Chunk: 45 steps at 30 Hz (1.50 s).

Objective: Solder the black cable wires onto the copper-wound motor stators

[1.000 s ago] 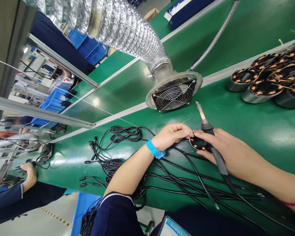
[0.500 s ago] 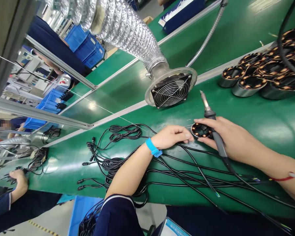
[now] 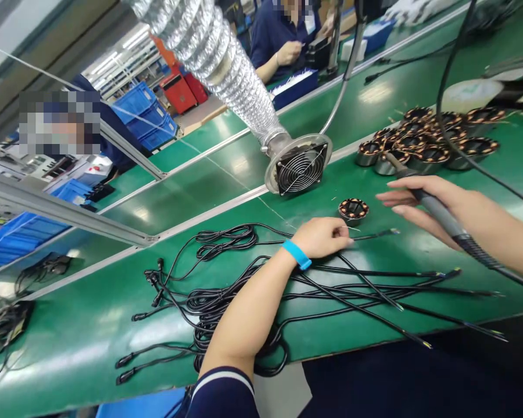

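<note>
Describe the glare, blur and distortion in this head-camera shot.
Head view: overhead lights leave pale glare patches on the green bench; straight rails bow from wide-angle distortion; co-workers' faces are pixelated; the left hand, stator and soldering iron stay fairly sharp.

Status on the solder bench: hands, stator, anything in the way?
Left hand pinching a black cable on the belt. Right hand gripping soldering iron, lifted. Single stator sits free between the hands. Loose cables spread beneath.

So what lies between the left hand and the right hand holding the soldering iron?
Head view: one copper-wound stator on bare green mat, touched by neither hand.
</note>
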Tool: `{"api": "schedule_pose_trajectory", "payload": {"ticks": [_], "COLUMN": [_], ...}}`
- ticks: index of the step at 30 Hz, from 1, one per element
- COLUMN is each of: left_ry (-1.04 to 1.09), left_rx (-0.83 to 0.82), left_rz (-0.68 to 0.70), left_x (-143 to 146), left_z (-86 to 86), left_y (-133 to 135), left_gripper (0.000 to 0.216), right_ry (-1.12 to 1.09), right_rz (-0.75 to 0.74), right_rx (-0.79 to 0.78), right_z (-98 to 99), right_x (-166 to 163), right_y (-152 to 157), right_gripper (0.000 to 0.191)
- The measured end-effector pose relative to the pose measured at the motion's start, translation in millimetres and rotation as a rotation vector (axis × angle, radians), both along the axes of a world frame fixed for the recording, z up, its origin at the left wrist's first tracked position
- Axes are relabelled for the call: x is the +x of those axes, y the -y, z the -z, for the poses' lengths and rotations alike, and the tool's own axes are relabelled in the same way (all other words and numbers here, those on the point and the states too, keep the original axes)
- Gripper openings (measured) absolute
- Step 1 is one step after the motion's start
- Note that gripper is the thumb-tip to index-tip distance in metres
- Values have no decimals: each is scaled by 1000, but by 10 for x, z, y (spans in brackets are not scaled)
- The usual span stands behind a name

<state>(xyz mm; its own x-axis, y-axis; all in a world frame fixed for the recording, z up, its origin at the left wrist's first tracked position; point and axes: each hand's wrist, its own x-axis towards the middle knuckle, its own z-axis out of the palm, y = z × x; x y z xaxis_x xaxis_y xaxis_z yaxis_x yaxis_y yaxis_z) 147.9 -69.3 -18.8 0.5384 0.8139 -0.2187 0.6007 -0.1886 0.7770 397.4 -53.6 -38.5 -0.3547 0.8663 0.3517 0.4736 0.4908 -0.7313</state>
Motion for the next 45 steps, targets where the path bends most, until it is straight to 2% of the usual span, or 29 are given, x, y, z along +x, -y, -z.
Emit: {"api": "schedule_pose_trajectory", "payload": {"ticks": [3,5,11,16,19,22,28,31,33,36,38,41,45], "left_ry": [271,370,414,542,652,629,553,565,626,688,666,639,532], "left_rx": [-164,-228,-279,-280,-325,-316,-320,-350,-484,-713,-715,-570,-409], "left_rz": [-96,-139,-188,-294,-331,-332,-330,-291,-224,-172,-265,-498,-789], "left_x": [-95,-144,-163,-72,-1,39,45,52,51,37,31,51,102], "left_z": [-79,-101,-66,-106,-147,-173,-183,-150,-139,-186,-253,-328,-267], "left_y": [-45,-60,-47,-5,32,59,62,59,71,113,139,116,-55], "left_gripper": [23,30,38,17,24,29,32,34,41,66,66,46,20], "right_ry": [-122,-201,-335,-418,-465,-495,-535,-535,-520,-488,-470,-397,-143], "right_rz": [65,106,138,91,63,27,-14,-67,-104,-130,-132,-93,6], "right_rx": [-8,-12,-53,-194,-283,-323,-264,-210,-159,-52,-11,-13,-41], "right_z": [-61,-90,-181,-192,-189,-187,-146,-163,-197,-223,-188,-65,21], "right_x": [-99,-234,-506,-523,-575,-633,-682,-685,-674,-653,-646,-627,-508], "right_y": [224,321,345,249,240,256,216,201,208,228,231,182,24], "right_gripper": [45,46,50,53,55,57,55,45,37,31,30,33,42]}}
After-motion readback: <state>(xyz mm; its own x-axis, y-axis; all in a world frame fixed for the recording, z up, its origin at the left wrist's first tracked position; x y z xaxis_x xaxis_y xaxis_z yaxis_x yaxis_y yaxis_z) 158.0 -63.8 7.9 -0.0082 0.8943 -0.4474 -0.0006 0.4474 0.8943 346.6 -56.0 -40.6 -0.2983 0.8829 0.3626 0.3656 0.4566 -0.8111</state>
